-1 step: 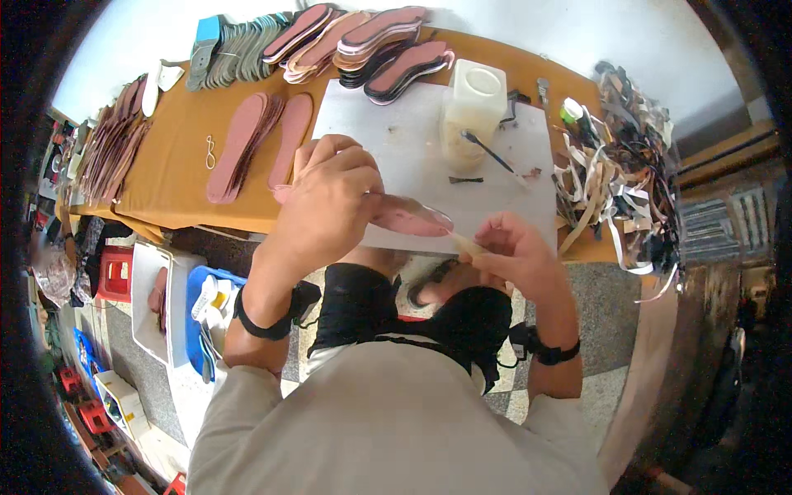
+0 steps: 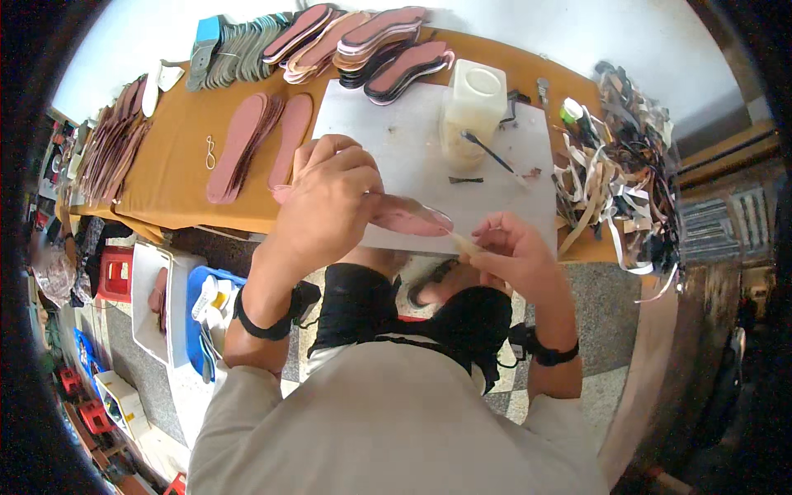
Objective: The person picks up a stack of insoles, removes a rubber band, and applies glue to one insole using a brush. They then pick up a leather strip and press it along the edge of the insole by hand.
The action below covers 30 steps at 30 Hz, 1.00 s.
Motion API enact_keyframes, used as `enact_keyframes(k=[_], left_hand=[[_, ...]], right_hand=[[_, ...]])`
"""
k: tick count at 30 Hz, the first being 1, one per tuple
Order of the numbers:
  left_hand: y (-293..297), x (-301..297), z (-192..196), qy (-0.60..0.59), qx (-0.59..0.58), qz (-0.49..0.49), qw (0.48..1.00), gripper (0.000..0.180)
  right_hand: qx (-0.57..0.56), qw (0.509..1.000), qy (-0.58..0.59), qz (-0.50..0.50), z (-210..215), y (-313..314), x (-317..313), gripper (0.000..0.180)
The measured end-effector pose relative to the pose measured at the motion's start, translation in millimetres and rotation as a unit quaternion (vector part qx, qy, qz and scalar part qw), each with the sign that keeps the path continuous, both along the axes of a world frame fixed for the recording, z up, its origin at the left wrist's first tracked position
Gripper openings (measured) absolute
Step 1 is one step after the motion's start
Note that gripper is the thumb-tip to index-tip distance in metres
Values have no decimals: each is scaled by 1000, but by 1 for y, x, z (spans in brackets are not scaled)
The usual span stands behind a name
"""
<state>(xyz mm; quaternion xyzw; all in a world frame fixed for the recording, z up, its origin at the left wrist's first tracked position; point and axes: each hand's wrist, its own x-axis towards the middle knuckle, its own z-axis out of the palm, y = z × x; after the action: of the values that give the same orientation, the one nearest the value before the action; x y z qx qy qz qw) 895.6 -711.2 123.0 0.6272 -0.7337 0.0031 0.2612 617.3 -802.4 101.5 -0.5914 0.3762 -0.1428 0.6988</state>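
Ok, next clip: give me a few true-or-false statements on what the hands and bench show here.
1. The left hand grips a pink insole. True.
2. The right hand is empty. False: it holds a thin pale stick whose tip meets the insole.
3. The white plastic jar stands on the white board. True.
4. The strap scraps lie at the bench's left end. False: they are piled at the right end.
5. The jar has a lid on. False: its top is open.

There are two hands (image 2: 330, 206), one held insole (image 2: 408, 219), one white jar (image 2: 472, 107), one white board (image 2: 396, 140), and two wrist bands (image 2: 264, 322). The stacked insoles (image 2: 363, 41) are too many to count.
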Motion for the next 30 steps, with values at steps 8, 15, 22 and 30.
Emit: enact_keyframes(k=[8, 15, 22, 30], left_hand=[[-1, -6, 3, -9, -42, 11, 999, 6], [0, -10, 1, -32, -52, 22, 998, 7], [0, -15, -1, 1, -55, 2, 998, 10], [3, -16, -7, -5, -54, -6, 998, 11]], right_hand=[[-84, 995, -30, 42, -40, -2, -6, 10], [96, 991, -92, -22, -22, 8, -1, 6], [-169, 982, -34, -81, -19, 9, 6, 11], [-295, 951, 28, -83, 0, 2, 5, 9]])
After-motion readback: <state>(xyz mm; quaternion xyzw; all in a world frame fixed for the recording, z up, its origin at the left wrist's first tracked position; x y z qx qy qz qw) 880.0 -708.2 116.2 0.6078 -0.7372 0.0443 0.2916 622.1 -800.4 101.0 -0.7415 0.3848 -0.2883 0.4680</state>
